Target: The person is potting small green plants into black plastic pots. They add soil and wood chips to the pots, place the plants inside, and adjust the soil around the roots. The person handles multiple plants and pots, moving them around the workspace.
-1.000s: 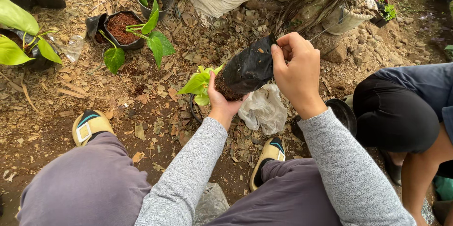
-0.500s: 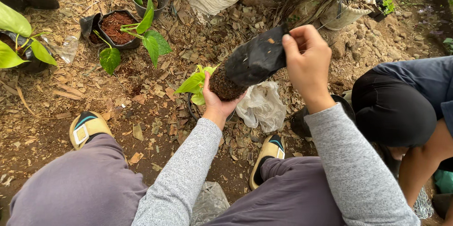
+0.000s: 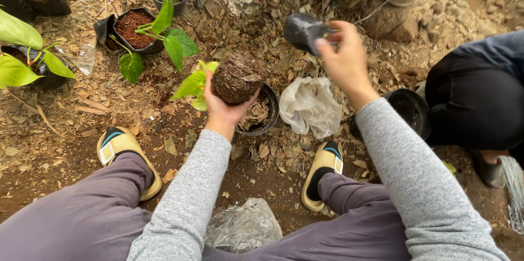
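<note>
My left hand (image 3: 225,107) cups a bare, rounded root ball (image 3: 238,77) of brown fibrous soil, with the plant's light green leaves (image 3: 192,85) sticking out to the left. My right hand (image 3: 344,60) holds an empty black plastic grow bag (image 3: 302,31) up and to the right, apart from the root ball. A black round pot (image 3: 263,115) partly filled with wood chips sits on the ground just below the left hand.
A crumpled white plastic bag (image 3: 312,104) lies beside the pot. Potted green plants (image 3: 143,27) stand at the upper left. Another black pot (image 3: 409,110) and a crouching person in dark clothes (image 3: 475,97) are at the right. A clear bag (image 3: 244,227) lies between my legs.
The black bag has come off the root ball: my right hand pulled it up and to the right, leaving the bare root ball in my left hand.
</note>
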Demonstrator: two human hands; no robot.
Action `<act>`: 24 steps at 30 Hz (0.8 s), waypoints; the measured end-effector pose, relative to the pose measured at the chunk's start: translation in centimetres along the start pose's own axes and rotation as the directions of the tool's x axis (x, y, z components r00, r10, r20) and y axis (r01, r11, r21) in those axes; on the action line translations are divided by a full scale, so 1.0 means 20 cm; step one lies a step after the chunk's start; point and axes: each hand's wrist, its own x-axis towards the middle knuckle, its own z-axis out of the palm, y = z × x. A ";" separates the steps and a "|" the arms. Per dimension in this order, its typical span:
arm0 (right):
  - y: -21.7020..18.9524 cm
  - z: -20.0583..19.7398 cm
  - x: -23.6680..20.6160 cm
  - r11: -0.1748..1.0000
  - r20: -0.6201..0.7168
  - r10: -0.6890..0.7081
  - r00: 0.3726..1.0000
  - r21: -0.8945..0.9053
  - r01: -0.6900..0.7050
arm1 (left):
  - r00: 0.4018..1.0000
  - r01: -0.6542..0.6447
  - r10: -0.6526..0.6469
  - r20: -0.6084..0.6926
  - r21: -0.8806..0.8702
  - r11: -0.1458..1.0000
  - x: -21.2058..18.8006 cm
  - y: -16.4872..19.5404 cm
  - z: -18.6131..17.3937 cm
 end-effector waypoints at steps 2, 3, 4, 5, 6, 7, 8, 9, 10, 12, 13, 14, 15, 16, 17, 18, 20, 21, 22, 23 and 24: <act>-0.11 0.11 -0.08 0.992 0.253 -0.035 0.967 0.123 0.004 | 1.000 -0.007 0.007 -0.004 0.037 0.999 0.00 0.02 -0.03; -0.16 0.16 -0.13 0.979 0.342 -0.162 0.926 0.176 0.106 | 0.999 -0.022 0.019 0.033 0.069 0.997 0.01 0.04 -0.04; -0.20 0.24 -0.19 0.956 0.342 -0.225 0.912 0.260 0.138 | 0.997 -0.041 0.034 0.070 0.099 0.994 0.01 0.06 -0.06; -0.22 0.30 -0.26 0.924 0.338 -0.286 0.896 0.344 0.166 | 0.996 -0.045 0.033 0.083 0.141 0.989 0.02 0.07 -0.09; -0.23 0.36 -0.32 0.928 0.321 -0.291 0.901 0.324 0.184 | 0.995 -0.050 0.034 0.093 0.184 0.982 0.02 0.08 -0.11; -0.22 0.42 -0.37 0.931 0.305 -0.297 0.905 0.305 0.202 | 0.994 -0.058 0.036 0.101 0.225 0.973 0.03 0.08 -0.14; -0.21 0.48 -0.41 0.932 0.290 -0.305 0.907 0.287 0.222 | 0.994 -0.081 0.060 0.093 0.239 0.968 0.04 0.08 -0.17; -0.18 0.53 -0.43 0.936 0.279 -0.270 0.921 0.300 0.184 | 0.993 -0.104 0.084 0.088 0.253 0.962 0.05 0.08 -0.20; -0.14 0.59 -0.45 0.938 0.268 -0.237 0.934 0.313 0.149 | 0.990 -0.129 0.110 0.086 0.266 0.955 0.06 0.08 -0.22; -0.06 0.70 -0.46 0.890 0.291 -0.120 0.949 0.456 -0.027 | 0.982 -0.184 0.184 0.036 0.377 0.908 0.09 0.08 -0.26; -0.02 0.75 -0.47 0.806 0.338 -0.035 0.940 0.566 -0.174 | 0.976 -0.203 0.219 0.011 0.431 0.879 0.10 0.07 -0.27; 0.02 0.80 -0.48 0.689 0.397 0.043 0.917 0.653 -0.316 | 0.967 -0.243 0.250 0.053 0.485 0.840 0.11 0.05 -0.29; 0.07 0.83 -0.49 0.554 0.433 0.092 0.897 0.726 -0.408 | 0.956 -0.284 0.277 0.096 0.536 0.795 0.12 0.02 -0.31; 0.11 0.87 -0.50 0.401 0.474 0.135 0.870 0.777 -0.486 | 0.944 -0.323 0.301 0.139 0.584 0.745 0.14 0.01 -0.32; 0.15 0.89 -0.50 0.234 0.520 0.168 0.838 0.805 -0.546 | 0.940 -0.323 0.305 0.153 0.690 0.647 0.15 -0.01 -0.35; 0.18 0.92 -0.50 0.197 0.561 0.209 0.801 0.778 -0.596 | 0.936 -0.318 0.308 0.170 0.783 0.535 0.16 -0.03 -0.37; 0.23 0.95 -0.50 0.116 0.642 0.288 0.710 0.713 -0.692 | 0.927 -0.328 0.296 0.230 0.880 0.343 0.18 -0.06 -0.43; 0.24 0.97 -0.49 0.064 0.662 0.300 0.687 0.704 -0.707 | 0.918 -0.353 0.282 0.277 0.896 0.270 0.19 -0.06 -0.46; 0.25 0.99 -0.47 0.011 0.682 0.311 0.662 0.694 -0.720 | 0.909 -0.377 0.263 0.322 0.905 0.196 0.21 -0.07 -0.49; 0.26 1.01 -0.46 -0.043 0.702 0.324 0.634 0.680 -0.732 | 0.923 -0.351 0.242 0.299 0.912 0.214 0.23 -0.08 -0.52; 0.27 1.03 -0.45 -0.056 0.710 0.356 0.608 0.665 -0.745 | 0.936 -0.324 0.220 0.275 0.917 0.231 0.25 -0.09 -0.54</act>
